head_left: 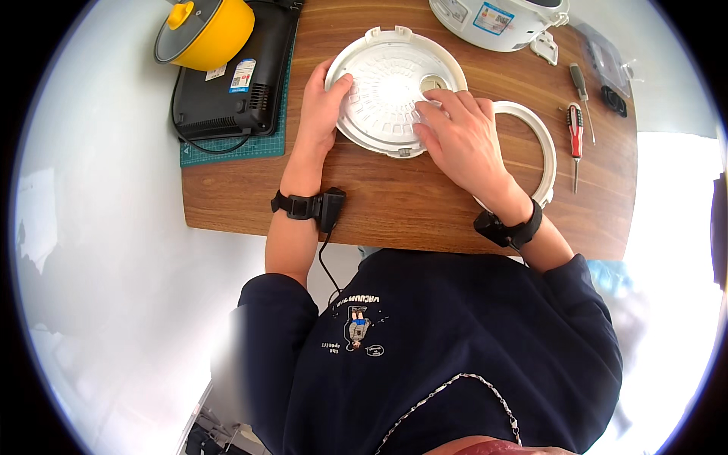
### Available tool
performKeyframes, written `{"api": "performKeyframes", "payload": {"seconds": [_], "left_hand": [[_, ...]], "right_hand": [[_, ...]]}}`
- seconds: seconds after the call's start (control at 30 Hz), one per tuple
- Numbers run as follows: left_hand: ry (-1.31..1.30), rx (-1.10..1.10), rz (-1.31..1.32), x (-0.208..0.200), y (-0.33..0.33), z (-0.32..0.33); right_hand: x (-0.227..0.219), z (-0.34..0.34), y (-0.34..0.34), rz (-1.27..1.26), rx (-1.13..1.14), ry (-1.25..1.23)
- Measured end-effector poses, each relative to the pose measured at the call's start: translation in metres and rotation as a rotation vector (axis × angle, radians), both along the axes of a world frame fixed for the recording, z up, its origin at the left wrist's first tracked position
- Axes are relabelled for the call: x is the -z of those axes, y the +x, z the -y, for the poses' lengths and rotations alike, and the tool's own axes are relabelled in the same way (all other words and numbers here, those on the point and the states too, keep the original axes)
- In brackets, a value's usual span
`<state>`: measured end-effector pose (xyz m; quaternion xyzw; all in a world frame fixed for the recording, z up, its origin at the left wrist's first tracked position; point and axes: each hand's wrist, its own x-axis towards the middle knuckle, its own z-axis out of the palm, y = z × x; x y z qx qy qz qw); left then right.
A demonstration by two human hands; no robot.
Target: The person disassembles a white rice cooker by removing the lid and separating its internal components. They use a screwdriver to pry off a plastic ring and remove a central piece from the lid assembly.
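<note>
A round white plastic lid (379, 91), which looks like a rice cooker's, is tilted up a little over the table with its ribbed face toward me. My left hand (322, 102) grips its left rim, the thumb lying on the face. Over the right part of the lid is my right hand (462, 136), its fingers bent and drawn together beside a small round opening (434, 83). Whatever lies between those fingertips is too small to make out. Partly behind my right wrist, a white plastic ring (542, 140) rests on the table.
At the far right stands a white rice cooker body (489, 26). Two screwdrivers, one with a grey handle (578, 76) and one red and black (575, 125), lie to the right. A yellow pot (216, 38) sits on a black appliance (235, 98) over a green mat (227, 152).
</note>
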<state>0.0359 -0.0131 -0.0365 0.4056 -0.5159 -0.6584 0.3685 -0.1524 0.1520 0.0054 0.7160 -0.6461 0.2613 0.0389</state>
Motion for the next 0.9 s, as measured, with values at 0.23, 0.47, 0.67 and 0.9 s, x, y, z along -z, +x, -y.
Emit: {"api": "performKeyframes", "payload": {"seconds": [0.23,0.47,0.67,0.9], "left_hand": [[-0.015,0.027,-0.005,0.001,0.001,0.001],[-0.038,0.038,-0.007,0.000,0.001,0.000],[0.082,0.090,0.009,0.000,0.005,0.003],[0.060,0.027,-0.001,0.000,0.004,-0.001]], "right_hand": [[0.000,0.001,-0.002,0.047,0.008,0.012],[0.003,0.001,-0.004,0.018,0.003,0.001],[0.003,0.001,-0.005,0.019,-0.019,-0.013],[0.006,0.012,-0.031,0.217,0.107,-0.161]]}}
